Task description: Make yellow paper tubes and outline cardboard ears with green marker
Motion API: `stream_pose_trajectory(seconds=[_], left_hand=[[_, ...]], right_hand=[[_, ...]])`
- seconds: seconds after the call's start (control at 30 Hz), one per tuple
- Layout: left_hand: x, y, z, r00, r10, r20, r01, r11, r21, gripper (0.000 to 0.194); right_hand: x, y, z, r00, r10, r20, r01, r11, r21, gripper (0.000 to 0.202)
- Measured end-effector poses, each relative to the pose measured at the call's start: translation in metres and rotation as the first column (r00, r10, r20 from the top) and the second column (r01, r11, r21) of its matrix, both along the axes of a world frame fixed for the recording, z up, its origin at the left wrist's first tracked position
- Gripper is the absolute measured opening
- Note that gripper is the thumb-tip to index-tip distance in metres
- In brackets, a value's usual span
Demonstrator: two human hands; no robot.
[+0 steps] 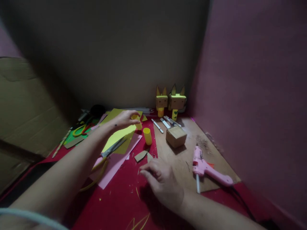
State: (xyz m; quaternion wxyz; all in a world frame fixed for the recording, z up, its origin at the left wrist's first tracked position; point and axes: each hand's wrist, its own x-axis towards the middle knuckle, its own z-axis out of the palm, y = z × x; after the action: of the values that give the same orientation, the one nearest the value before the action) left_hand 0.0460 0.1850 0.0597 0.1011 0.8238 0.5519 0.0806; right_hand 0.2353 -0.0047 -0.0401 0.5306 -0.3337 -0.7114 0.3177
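Two boxy brown cardboard figures with pointed ears (177, 103) look pretty much done, standing on yellow bodies at the back of the red-covered counter (120, 199). Everything else is loose parts, nothing joined yet: a plain brown cardboard box (175, 138), two pointed brown cardboard pieces (141, 156) and a standing yellow paper tube (147, 137). Left hand's (126, 118) grip is closed on another yellow paper tube (138, 125), just beyond that one. Right hand's (165, 183) grip is narrow, fingers curled by the pointed pieces; can't tell if it's pinching anything.

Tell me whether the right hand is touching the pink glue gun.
Apart: the head view shows brown board between the right hand and the pink glue gun.
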Motion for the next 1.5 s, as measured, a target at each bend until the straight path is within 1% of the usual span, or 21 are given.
stream_pose_trajectory(seconds=[0.1,0.13,0.2,0.3,0.37,0.43,0.5,0.57,0.63,0.7,0.73,0.83,0.9,1.0,1.1,1.2,1.27,1.33,1.37,1.43,1.5], left_hand=[[0.015,0.018,-0.008,0.998,-0.063,-0.031,0.062,0.998,-0.019,0.034],[0.019,0.021,-0.010,0.996,-0.084,-0.037,0.083,0.996,-0.023,0.034],[0.025,0.025,-0.013,0.992,-0.120,-0.040,0.119,0.993,-0.027,0.034],[0.028,0.027,-0.015,0.989,-0.149,-0.017,0.148,0.989,-0.020,0.035],[0.028,0.027,-0.015,0.989,-0.145,0.012,0.146,0.989,-0.005,0.036],[0.024,0.025,-0.013,0.992,-0.115,0.048,0.115,0.993,0.016,0.036],[0.018,0.020,-0.009,0.994,-0.057,0.097,0.052,0.997,0.053,0.036],[0.009,0.011,-0.004,0.985,0.019,0.171,-0.040,0.993,0.115,0.037],[-0.001,-0.002,0.001,0.956,0.091,0.277,-0.144,0.973,0.179,0.039],[-0.011,-0.021,0.002,0.909,0.128,0.396,-0.220,0.956,0.196,0.043],[-0.015,-0.032,0.002,0.883,0.134,0.449,-0.239,0.953,0.187,0.045],[-0.020,-0.071,-0.007,0.826,0.120,0.550,-0.217,0.969,0.114,0.041],[-0.020,-0.095,-0.016,0.801,0.108,0.589,-0.171,0.984,0.052,0.043],[-0.014,-0.125,-0.031,0.781,0.109,0.615,-0.115,0.993,-0.030,0.043],[-0.008,-0.141,-0.045,0.759,0.114,0.641,-0.083,0.993,-0.078,0.043],[-0.009,-0.146,-0.054,0.721,0.136,0.679,-0.086,0.991,-0.107,0.044],[-0.013,-0.146,-0.056,0.682,0.156,0.715,-0.092,0.987,-0.129,0.045],[-0.017,-0.146,-0.056,0.634,0.177,0.753,-0.067,0.982,-0.174,0.047],[-0.017,-0.147,-0.056,0.612,0.187,0.769,-0.032,0.977,-0.212,0.048],[-0.016,-0.149,-0.057,0.582,0.204,0.787,0.080,0.949,-0.305,0.049],[-0.010,-0.154,-0.059,0.559,0.214,0.801,0.193,0.906,-0.377,0.046]], right_hand=[[-0.003,-0.003,-0.004,0.995,0.062,0.082,-0.076,0.980,0.184,0.015],[-0.004,-0.004,-0.005,0.991,0.067,0.113,-0.092,0.966,0.243,0.016],[-0.007,-0.005,-0.007,0.984,0.054,0.170,-0.106,0.943,0.316,0.016],[-0.008,-0.005,-0.007,0.979,0.041,0.199,-0.103,0.944,0.313,0.016],[-0.007,-0.006,-0.006,0.977,0.048,0.208,-0.112,0.945,0.307,0.017],[-0.006,-0.006,-0.006,0.969,0.062,0.238,-0.135,0.944,0.303,0.018],[-0.005,-0.007,-0.005,0.964,0.059,0.258,-0.139,0.943,0.301,0.018],[-0.004,-0.008,-0.005,0.962,0.053,0.267,-0.137,0.943,0.304,0.017],[-0.003,-0.009,-0.004,0.950,0.019,0.312,-0.121,0.943,0.311,0.016],[0.000,-0.010,-0.001,0.924,-0.061,0.378,-0.061,0.951,0.302,0.015],[0.001,-0.009,0.001,0.906,-0.122,0.405,-0.001,0.957,0.291,0.014],[0.005,-0.002,0.003,0.830,-0.302,0.469,0.202,0.947,0.252,0.015],[0.004,0.005,0.002,0.759,-0.378,0.530,0.274,0.924,0.266,0.021],[-0.001,0.013,-0.006,0.674,-0.426,0.604,0.294,0.904,0.309,0.035],[-0.006,0.015,-0.013,0.636,-0.458,0.622,0.287,0.888,0.361,0.036],[-0.003,0.013,-0.012,0.645,-0.510,0.569,0.287,0.852,0.438,0.036],[0.001,0.011,-0.008,0.670,-0.543,0.506,0.276,0.815,0.510,0.039],[0.003,0.010,-0.003,0.705,-0.556,0.440,0.251,0.777,0.578,0.041],[0.004,0.010,-0.002,0.726,-0.552,0.411,0.239,0.762,0.602,0.042],[0.001,0.009,-0.001,0.766,-0.535,0.356,0.233,0.748,0.621,0.044],[-0.003,0.007,-0.002,0.805,-0.504,0.313,0.239,0.758,0.607,0.047]])
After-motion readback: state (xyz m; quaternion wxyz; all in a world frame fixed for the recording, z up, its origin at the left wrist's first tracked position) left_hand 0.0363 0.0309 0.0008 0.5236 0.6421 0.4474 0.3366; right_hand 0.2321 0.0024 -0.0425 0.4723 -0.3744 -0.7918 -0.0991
